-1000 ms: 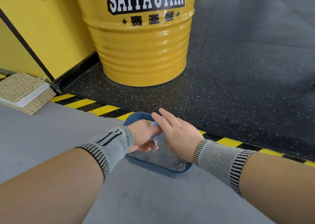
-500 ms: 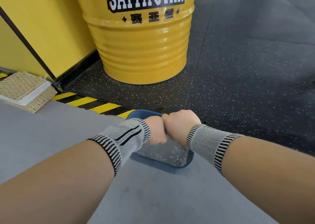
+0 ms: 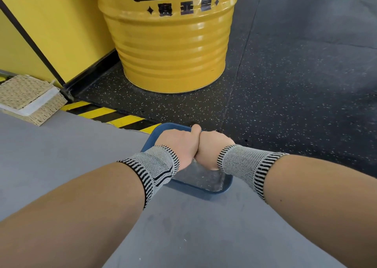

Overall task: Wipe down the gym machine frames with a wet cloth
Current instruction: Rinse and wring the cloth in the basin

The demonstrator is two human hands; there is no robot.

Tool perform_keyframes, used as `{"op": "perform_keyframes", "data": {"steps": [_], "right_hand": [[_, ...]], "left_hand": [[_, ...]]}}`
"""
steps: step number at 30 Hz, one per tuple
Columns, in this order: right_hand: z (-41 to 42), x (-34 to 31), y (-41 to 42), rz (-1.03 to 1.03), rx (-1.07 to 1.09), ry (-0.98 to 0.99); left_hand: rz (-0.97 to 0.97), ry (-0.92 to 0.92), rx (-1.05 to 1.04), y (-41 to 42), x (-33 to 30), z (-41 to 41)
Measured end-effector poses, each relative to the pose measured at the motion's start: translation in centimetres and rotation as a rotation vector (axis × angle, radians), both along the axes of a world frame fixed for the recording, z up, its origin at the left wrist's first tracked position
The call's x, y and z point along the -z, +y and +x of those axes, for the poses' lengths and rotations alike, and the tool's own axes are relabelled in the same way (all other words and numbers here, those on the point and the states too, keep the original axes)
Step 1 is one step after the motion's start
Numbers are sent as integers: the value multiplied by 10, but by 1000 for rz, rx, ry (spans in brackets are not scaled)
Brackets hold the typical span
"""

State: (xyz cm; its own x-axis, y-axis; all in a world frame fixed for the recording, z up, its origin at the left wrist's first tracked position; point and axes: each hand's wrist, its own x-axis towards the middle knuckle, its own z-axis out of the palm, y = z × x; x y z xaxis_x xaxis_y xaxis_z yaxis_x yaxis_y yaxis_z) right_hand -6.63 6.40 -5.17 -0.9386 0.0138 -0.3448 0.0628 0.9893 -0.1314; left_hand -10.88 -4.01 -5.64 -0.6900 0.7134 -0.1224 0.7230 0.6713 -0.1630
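Both forearms reach out over grey floor, knit wristbands on. Left hand (image 3: 179, 145) and right hand (image 3: 212, 145) are fisted, pressed knuckle to knuckle above a blue basin (image 3: 204, 190) of water. Cloth hidden; can't tell if either grips it. Beyond hands: yellow drum (image 3: 173, 49); far left, wicker basket (image 3: 28, 96).
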Motion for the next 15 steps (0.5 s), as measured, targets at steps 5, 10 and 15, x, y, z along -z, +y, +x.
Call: {"op": "perform_keyframes", "data": {"steps": [5, 10, 15], "right_hand": [[-5, 4, -5, -150, 23, -68], [-11, 0, 1, -485, 227, -173], [-16, 5, 11, -708, 396, -176]], "left_hand": [[8, 109, 74, -5, 1, -3], [57, 120, 123, -7, 1, -11], [298, -73, -52, -20, 13, -31]]}}
